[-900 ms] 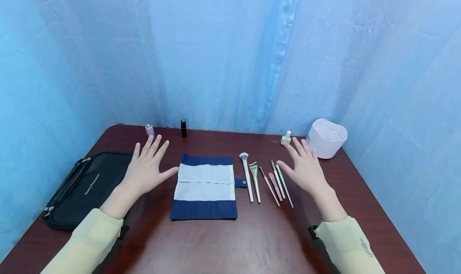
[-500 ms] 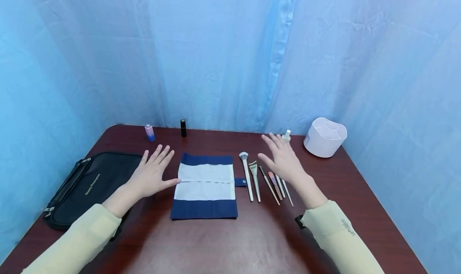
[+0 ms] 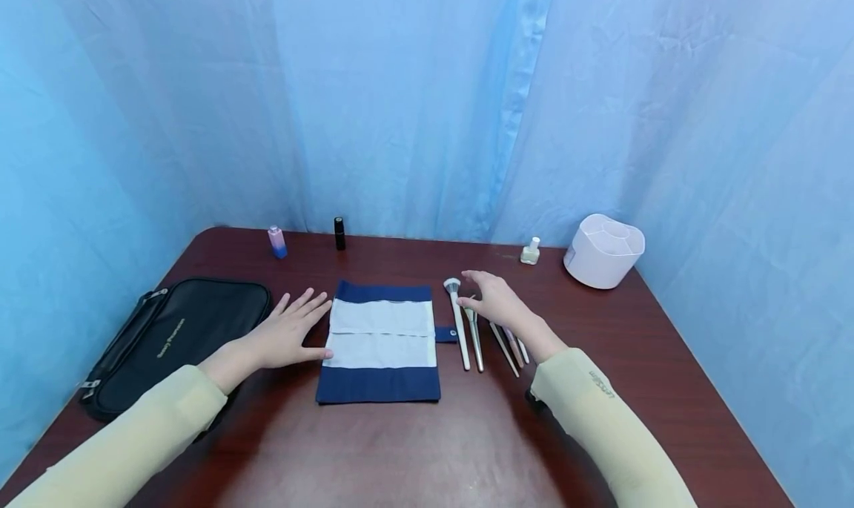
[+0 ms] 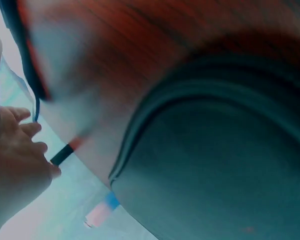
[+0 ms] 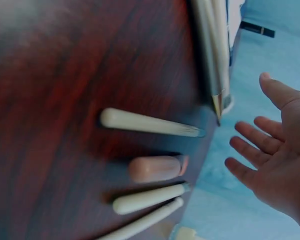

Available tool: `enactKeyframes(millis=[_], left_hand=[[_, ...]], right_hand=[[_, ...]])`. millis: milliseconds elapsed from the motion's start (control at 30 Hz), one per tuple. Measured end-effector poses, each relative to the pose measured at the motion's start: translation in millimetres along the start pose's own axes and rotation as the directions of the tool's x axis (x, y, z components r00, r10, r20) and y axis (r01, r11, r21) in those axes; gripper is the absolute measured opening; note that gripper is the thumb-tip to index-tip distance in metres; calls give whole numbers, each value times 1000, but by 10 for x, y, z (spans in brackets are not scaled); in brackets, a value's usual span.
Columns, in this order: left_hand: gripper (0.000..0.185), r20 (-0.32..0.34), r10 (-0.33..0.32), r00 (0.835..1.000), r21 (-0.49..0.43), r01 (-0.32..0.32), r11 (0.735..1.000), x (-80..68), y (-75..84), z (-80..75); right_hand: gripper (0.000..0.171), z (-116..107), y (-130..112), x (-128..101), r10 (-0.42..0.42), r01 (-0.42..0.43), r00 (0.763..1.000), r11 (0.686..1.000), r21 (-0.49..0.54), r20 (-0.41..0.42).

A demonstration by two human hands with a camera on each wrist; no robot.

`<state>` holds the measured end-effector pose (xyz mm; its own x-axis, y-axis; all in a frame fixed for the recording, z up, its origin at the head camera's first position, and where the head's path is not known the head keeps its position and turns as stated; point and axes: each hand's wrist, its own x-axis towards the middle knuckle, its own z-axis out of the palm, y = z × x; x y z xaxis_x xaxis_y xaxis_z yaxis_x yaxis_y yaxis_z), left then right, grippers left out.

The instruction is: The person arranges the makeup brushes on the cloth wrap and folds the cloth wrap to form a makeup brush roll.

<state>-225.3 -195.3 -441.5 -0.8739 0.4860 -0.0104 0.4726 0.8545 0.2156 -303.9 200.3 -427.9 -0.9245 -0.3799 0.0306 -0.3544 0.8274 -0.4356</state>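
1. While the left hand [image 3: 288, 335] lay flat on the tabletop [image 3: 414, 449] with straight, spread fingers, it held nothing; its fingertips sat just beside the left edge of the brush roll [image 3: 380, 343].
2. The right hand [image 3: 492, 302] hovered over the row of brushes [image 3: 485, 330] with fingers loosely extended and empty, its fingertips near the head of the big brush [image 3: 457, 322].
3. In the right wrist view the right hand [image 5: 277, 155] showed an open palm above the brushes [image 5: 150, 165], clear of them.
4. The brushes lay side by side on the tabletop just right of the roll, handles toward the person, the big brush leftmost and an angled brush [image 3: 472, 328] next to it.
5. The roll lay unfolded at the middle of the tabletop, dark blue with a pale band across it and a small snap tab [image 3: 445, 334] at its right edge.
6. A black bag [image 3: 167, 337] lay at the left of the tabletop, just beside the left hand.
7. In the left wrist view the bag [image 4: 220, 165] filled most of the frame, and the left hand [image 4: 15, 165] appeared at the edge, fingers relaxed.
8. Along the far edge stood a pink bottle [image 3: 276, 242], a black tube [image 3: 339, 233] and a pale bottle [image 3: 530, 251].
9. A white organiser [image 3: 603, 251] stood at the far right corner, well apart from both hands.
10. Blue curtains [image 3: 414, 100] hung behind the tabletop.
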Motion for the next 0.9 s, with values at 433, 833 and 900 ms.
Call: enactKeyframes(millis=[433,833,900], left_hand=[[98,129,86,988,-118,-71,990,23,-118,39],[101,179,72,981,-135,-48,990,33,-141,36],[101,173,72,982,-127,-50,991,35,-155,42]], right_hand=[[41,165,144,325,59,-69,996,989,134,73],[42,222,176,436,77,-101,985,983,153,152],[40,217,158,454,82,-105,986,981,165,146]])
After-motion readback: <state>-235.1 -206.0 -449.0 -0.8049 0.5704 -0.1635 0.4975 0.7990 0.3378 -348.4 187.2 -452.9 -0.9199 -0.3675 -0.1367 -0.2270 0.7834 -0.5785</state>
